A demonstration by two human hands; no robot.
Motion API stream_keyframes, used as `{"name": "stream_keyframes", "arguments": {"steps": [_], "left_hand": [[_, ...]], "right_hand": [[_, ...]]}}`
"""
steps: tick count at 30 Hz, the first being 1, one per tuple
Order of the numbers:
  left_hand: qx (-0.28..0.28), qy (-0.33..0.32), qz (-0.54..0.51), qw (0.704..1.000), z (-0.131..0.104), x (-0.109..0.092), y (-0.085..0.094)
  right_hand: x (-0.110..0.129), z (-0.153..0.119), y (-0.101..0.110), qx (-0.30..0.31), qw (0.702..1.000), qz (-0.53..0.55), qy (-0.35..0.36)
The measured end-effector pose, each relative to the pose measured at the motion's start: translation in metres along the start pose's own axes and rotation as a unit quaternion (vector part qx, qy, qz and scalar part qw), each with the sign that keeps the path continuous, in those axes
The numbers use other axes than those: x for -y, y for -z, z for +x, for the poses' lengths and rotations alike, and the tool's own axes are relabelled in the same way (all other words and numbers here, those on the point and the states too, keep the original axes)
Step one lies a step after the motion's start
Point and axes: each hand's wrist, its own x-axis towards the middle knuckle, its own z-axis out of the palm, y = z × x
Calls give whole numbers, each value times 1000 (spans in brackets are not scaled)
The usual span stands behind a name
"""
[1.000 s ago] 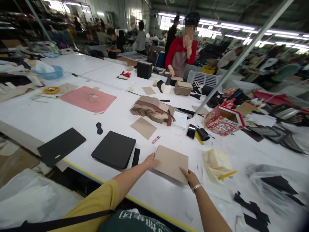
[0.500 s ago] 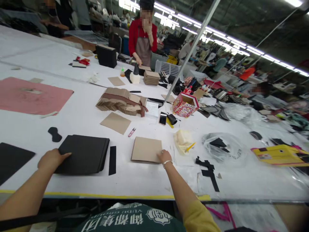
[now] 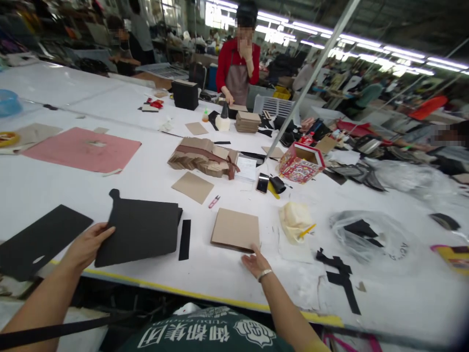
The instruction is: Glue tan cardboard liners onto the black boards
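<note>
My left hand (image 3: 89,244) pinches the left edge of a black sheet (image 3: 141,227), thumb on top. That sheet looks tilted up at my side, with more black sheets (image 3: 180,215) showing beneath its right edge. My right hand (image 3: 256,262) is at the lower right corner of a small stack of tan cardboard pieces (image 3: 236,227), fingers apart, one fingertip at its edge. Between the two stacks lies a narrow black strip (image 3: 185,239). A rounded black piece (image 3: 114,194) pokes out behind the sheet. Farther left is another black panel (image 3: 47,239).
Pink thread snips (image 3: 214,201) and a tan sheet (image 3: 193,187) lie beyond the stacks. Right of them are a cream block with a yellow stick (image 3: 295,222), a clear plastic bag (image 3: 388,244) and black scraps (image 3: 339,274). A person in red (image 3: 240,68) stands across the table.
The black sheet's near-left part has come up in my left hand. My right fingers have spread and slid to the tan stack's lower corner. The view has swung left.
</note>
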Motion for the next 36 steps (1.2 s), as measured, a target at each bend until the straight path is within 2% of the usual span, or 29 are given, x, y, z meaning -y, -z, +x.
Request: {"name": "stream_keyframes", "arguments": {"steps": [2,4,7,9,13,16,18,21,24,26,27,29,31,32,34,36], "left_hand": [[-31,44,-42,998,-26,10,-2],[-53,79,-52,994,-56,19,-15],[-21,121,-70,990,-100,34,-54],[18,143,-82,986,-122,45,-90],[97,162,-116,975,-144,73,-175],[173,162,-126,963,-149,96,-235],[188,138,-83,969,-150,111,-263],[158,56,112,979,-148,122,-283],[60,-85,323,941,-136,110,-287],[7,-160,361,919,-120,87,-293],[-2,-175,355,918,-109,72,-300],[16,-155,325,933,-85,38,-320],[14,-88,314,945,-60,9,-344],[16,-78,311,947,-49,-3,-355],[18,-63,304,950,-33,-17,-371],[17,-57,289,955,-25,-22,-379]], "right_hand": [[-12,-2,9,-8,996,74,-55],[-18,4,12,-27,967,209,-146],[-13,27,11,-66,894,372,-243],[-6,46,11,-75,878,399,-255],[4,79,18,-41,886,385,-255],[-1,90,36,6,925,300,-232],[-7,93,55,11,957,212,-199],[-10,101,87,-16,980,134,-148],[0,115,105,-19,993,81,-85],[10,124,107,-20,998,-56,-16],[15,128,105,-21,990,-141,19],[23,132,100,-25,959,-275,65],[27,132,94,-26,946,-314,73],[28,131,91,-28,945,-318,74],[27,128,87,-35,938,-338,75],[26,124,85,-43,931,-355,73]]}}
